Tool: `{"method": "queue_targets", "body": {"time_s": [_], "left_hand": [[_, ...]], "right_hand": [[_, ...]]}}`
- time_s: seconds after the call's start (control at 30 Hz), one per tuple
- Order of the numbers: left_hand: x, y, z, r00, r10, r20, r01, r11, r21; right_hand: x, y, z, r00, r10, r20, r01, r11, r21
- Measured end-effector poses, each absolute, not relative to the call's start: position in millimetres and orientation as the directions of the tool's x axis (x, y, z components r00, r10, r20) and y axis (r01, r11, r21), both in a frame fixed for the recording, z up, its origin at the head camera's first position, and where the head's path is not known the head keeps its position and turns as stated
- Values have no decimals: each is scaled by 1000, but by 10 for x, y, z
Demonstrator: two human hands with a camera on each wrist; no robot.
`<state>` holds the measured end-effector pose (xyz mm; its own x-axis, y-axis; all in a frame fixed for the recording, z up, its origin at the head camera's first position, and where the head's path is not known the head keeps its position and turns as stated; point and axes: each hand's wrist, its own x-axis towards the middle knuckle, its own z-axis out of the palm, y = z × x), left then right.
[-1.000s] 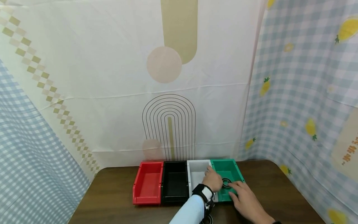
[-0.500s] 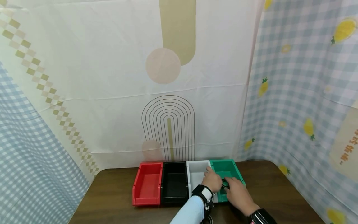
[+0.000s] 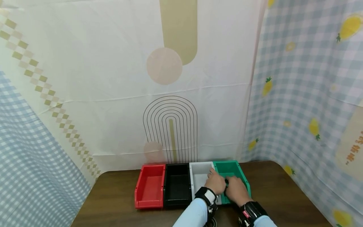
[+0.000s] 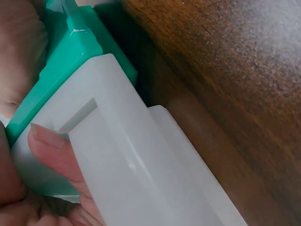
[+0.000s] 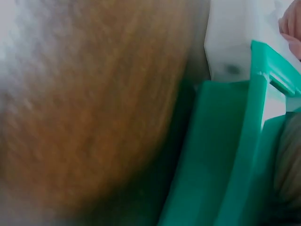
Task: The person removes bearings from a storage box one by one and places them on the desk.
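Observation:
My left hand (image 3: pixel 215 183) grips the adjoining walls of the white bin (image 3: pixel 199 175) and the green bin (image 3: pixel 226 168). In the left wrist view its thumb (image 4: pixel 54 150) lies against the white bin's inner wall. Inside the green bin my right hand (image 3: pixel 236 189) holds a dark ring-shaped bearing (image 3: pixel 226 183), of which only an edge shows beside the left hand. The right wrist view catches part of the right hand (image 5: pixel 289 165) behind the green wall, with the bearing hidden there. A second ring-shaped bearing (image 3: pixel 213 222) lies on the table, partly covered by the left wrist strap.
A red bin (image 3: pixel 150 183) and a black bin (image 3: pixel 177 183) stand to the left in the same row. The brown table (image 3: pixel 119 195) runs back to a patterned cloth (image 3: pixel 119 126), with checked cloths at both sides.
My right hand has moved left and closed its fingers round the bearing in the green bin, now close beside the left hand. The left hand keeps its grip on the bin walls.

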<state>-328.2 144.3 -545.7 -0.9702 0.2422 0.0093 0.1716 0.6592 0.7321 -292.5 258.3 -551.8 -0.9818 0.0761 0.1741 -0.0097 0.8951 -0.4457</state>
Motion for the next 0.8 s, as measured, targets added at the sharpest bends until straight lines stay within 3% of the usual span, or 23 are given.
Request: {"method": "queue_targets", "body": {"time_s": [0.23, 0.8], "left_hand": [[-3299, 1435, -5464, -968, 253, 5, 173, 649, 741], [-3289, 1432, -5430, -972, 232, -34, 125, 636, 761]], "right_hand": [[-2985, 2568, -5563, -978, 80, 194, 3, 929, -370], [-2974, 2568, -5573, -980, 146, 137, 71, 893, -444]]}}
